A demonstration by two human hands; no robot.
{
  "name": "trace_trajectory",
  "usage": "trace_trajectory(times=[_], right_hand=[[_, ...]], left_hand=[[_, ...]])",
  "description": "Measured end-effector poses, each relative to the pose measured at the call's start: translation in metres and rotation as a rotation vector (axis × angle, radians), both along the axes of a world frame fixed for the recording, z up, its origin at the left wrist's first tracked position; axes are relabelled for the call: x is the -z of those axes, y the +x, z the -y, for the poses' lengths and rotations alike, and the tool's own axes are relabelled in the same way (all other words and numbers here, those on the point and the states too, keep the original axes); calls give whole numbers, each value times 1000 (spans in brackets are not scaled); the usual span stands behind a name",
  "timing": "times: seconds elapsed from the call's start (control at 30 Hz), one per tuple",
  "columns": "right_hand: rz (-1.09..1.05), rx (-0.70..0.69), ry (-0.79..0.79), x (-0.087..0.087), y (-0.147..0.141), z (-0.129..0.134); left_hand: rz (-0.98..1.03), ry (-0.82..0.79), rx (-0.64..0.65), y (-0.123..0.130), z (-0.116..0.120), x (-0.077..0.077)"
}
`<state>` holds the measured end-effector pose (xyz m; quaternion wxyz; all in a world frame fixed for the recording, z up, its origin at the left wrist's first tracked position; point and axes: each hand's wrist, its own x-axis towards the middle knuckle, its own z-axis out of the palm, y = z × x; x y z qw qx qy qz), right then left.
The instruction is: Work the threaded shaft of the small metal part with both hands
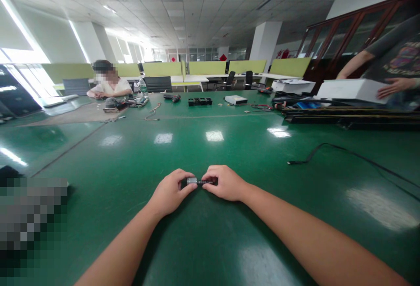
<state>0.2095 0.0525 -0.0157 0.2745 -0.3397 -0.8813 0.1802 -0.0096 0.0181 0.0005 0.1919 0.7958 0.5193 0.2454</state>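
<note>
My left hand pinches a small silver cylinder between thumb and fingers, a little above or on the green table; I cannot tell which. From the cylinder's right end a thin dark ridged shaft runs towards my right hand. My right hand is closed around the far part of that shaft, its thumb and index finger pressed together near it. The fingers hide the shaft's right end, and too little shows to name the whole piece. The two hands are a short gap apart.
A black flat cable lies on the green table to the right. Farther back are a power drill, a black slotted holder and a silver box-shaped drive. One person sits back left; another holds a white box at right.
</note>
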Motion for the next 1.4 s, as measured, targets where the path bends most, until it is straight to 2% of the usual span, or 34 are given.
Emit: trace_trajectory(times=[1.4], right_hand=[[-16,52,-23,1,6,-3]], left_hand=[[13,-17,-6,0,0,0]])
